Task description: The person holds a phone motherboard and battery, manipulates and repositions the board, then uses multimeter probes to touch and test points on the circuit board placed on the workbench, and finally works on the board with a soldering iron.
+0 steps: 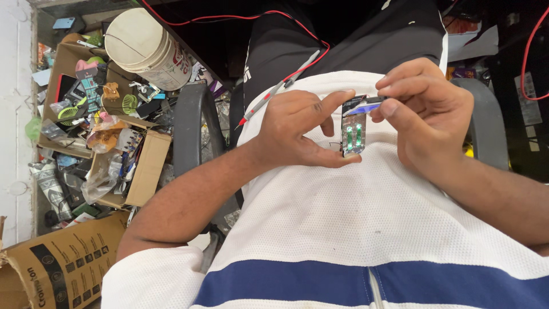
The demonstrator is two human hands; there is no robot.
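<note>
Small circuit board (353, 133) pinched in left hand (297, 129); right hand (429, 109) grip closed on its blue-tipped end; board best kept steady.

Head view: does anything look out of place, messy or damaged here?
Yes. The open cardboard box left of the chair overflows with jumbled parts and plastic bags. A red-tipped probe lies loose across the lap while both hands hold a small circuit board.

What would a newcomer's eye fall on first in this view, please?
At the centre, the left hand and the right hand together pinch a small circuit board with green strips, held just above the white shirt. A red-tipped probe on a red wire lies behind the left hand. To the left, open cardboard boxes overflow with small parts below a white bucket.
</note>
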